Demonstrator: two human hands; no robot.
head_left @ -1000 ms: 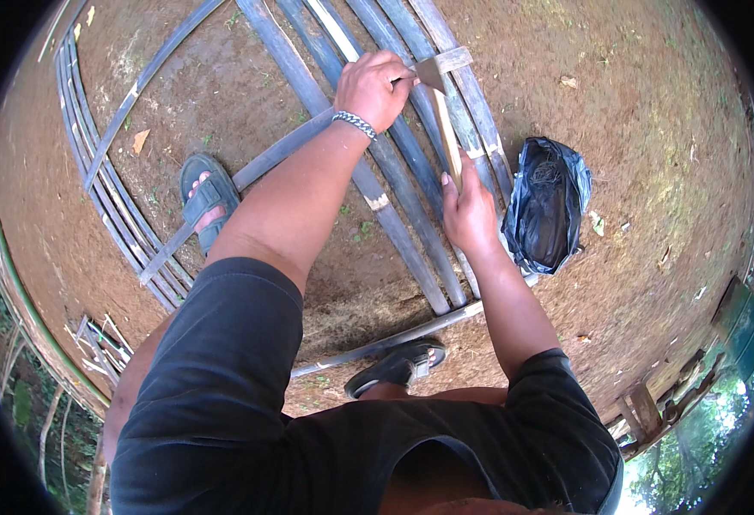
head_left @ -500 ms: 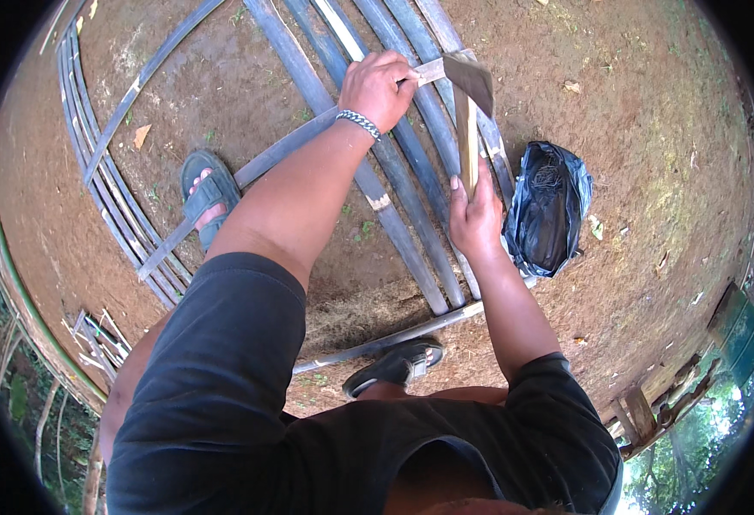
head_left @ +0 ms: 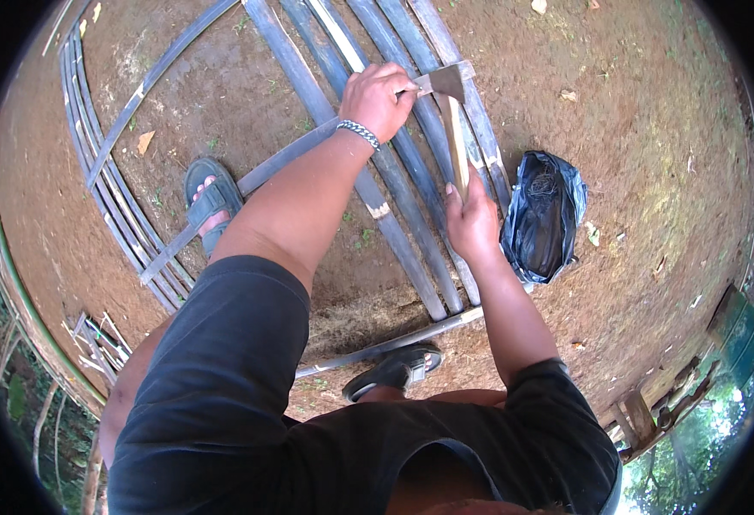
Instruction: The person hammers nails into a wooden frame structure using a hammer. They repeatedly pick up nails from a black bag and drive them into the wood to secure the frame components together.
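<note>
My right hand (head_left: 473, 225) grips the lower end of a hatchet's pale wooden handle (head_left: 456, 146). Its metal head (head_left: 447, 83) rests down on a row of long grey-blue bamboo slats (head_left: 394, 197) lying on the dirt. My left hand (head_left: 380, 99), with a bead bracelet at the wrist, lies on the slats just left of the head. Its fingertips are pinched on a small object that I cannot make out. A pale cross strip (head_left: 470, 69) lies over the slats beside the head.
A black plastic bag (head_left: 544, 215) sits on the dirt right of the slats. My sandalled feet (head_left: 209, 202) (head_left: 394, 369) stand on crosswise slats. More curved slats (head_left: 102, 172) lie at the left. Wooden scraps (head_left: 643, 421) lie at the lower right.
The hatchet head rose and tilted half a second ago and has now come back down onto the slats by my left hand. My left hand has stayed in place.
</note>
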